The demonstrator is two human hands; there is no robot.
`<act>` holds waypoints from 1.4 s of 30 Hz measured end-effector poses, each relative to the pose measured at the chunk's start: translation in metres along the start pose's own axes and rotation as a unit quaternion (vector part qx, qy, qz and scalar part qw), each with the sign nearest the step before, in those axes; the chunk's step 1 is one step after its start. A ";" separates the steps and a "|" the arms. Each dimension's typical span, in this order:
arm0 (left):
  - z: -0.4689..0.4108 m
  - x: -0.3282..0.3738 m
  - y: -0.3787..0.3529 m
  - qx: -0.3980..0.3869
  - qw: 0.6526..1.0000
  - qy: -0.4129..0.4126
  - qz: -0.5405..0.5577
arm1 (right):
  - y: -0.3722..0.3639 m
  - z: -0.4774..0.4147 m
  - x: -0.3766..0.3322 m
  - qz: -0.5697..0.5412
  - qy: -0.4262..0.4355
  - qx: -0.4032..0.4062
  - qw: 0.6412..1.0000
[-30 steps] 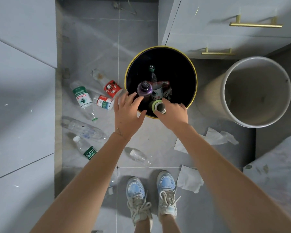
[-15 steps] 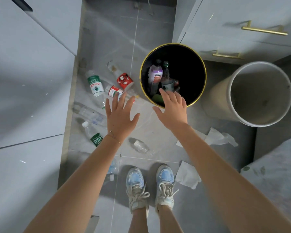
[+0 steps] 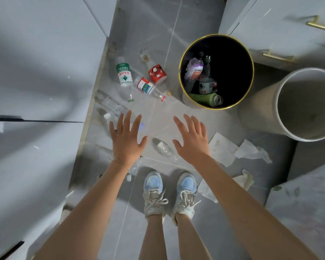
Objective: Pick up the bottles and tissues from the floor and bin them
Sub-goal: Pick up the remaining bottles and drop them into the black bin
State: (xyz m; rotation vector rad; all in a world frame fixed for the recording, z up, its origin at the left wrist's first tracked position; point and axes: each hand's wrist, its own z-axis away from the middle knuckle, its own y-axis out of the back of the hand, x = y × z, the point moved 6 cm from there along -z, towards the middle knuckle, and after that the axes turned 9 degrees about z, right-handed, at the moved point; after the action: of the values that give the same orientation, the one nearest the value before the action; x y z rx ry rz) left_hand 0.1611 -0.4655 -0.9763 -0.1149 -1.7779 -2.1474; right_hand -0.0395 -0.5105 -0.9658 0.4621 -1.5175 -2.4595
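The grey tiled floor (image 3: 150, 25) is smooth and a bit shiny, with thin pale lines between the big tiles. Tall, flat, pale grey cupboard doors (image 3: 41, 62) stand along the left side. More pale grey cupboard doors (image 3: 281, 21) are at the top right, and they have gold metal bar handles (image 3: 279, 55). A grey speckled stone slab (image 3: 306, 207) sits in the bottom right corner. Soft light falls on the floor and makes dim shadows.

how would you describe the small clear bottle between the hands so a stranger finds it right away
Start at the black bin with the gold rim, then drop toward the blue shoes. The small clear bottle lies just ahead of them; unlike the others, it is short and label-free.
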 end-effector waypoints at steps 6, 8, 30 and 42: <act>0.038 -0.048 -0.038 -0.025 0.996 0.080 0.009 | -0.046 -0.001 -0.011 -0.005 -0.008 -0.044 0.999; 0.048 -0.060 -0.053 -0.040 0.994 0.103 0.017 | -0.064 -0.004 -0.014 -0.006 -0.010 -0.055 0.998; 0.122 -0.167 -0.227 -0.262 0.951 0.158 0.033 | -0.255 -0.046 -0.035 -0.001 -0.035 -0.157 0.987; 0.105 -0.145 -0.179 -0.181 0.937 0.252 0.163 | -0.240 -0.040 -0.033 -0.013 -0.063 -0.217 0.974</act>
State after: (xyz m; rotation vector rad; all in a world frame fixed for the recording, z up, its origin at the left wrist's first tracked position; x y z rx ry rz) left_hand 0.2238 -0.3065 -1.1626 0.0468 -0.9940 -2.0003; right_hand 0.0018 -0.4252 -1.1918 0.2483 -0.9636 -2.7773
